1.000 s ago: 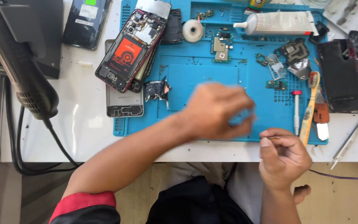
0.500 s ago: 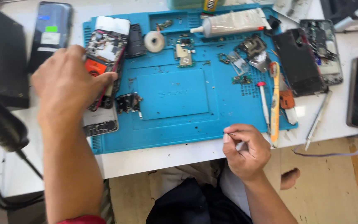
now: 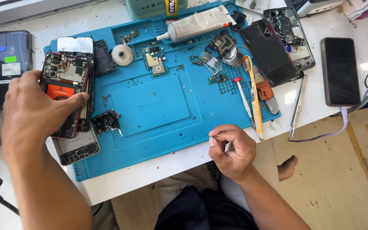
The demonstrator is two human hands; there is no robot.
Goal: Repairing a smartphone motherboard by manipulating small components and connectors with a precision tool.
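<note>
My left hand rests on an opened phone with a red frame and an orange coil, thumb across its lower part, at the left end of the blue repair mat. The phone lies on another back cover. My right hand hovers at the mat's front edge, thumb and forefinger pinched on a tiny part, maybe a screw. A small black bracket lies on the mat beside the opened phone.
On the mat lie a glue tube, tape roll, circuit board, screwdriver and yellow brush. Another opened phone, tweezers and a charging phone sit right. A dark phone lies left.
My left hand swept from the mat's middle over to the opened phone at the left and settled on it. My right hand stayed at the front edge, still pinching.
</note>
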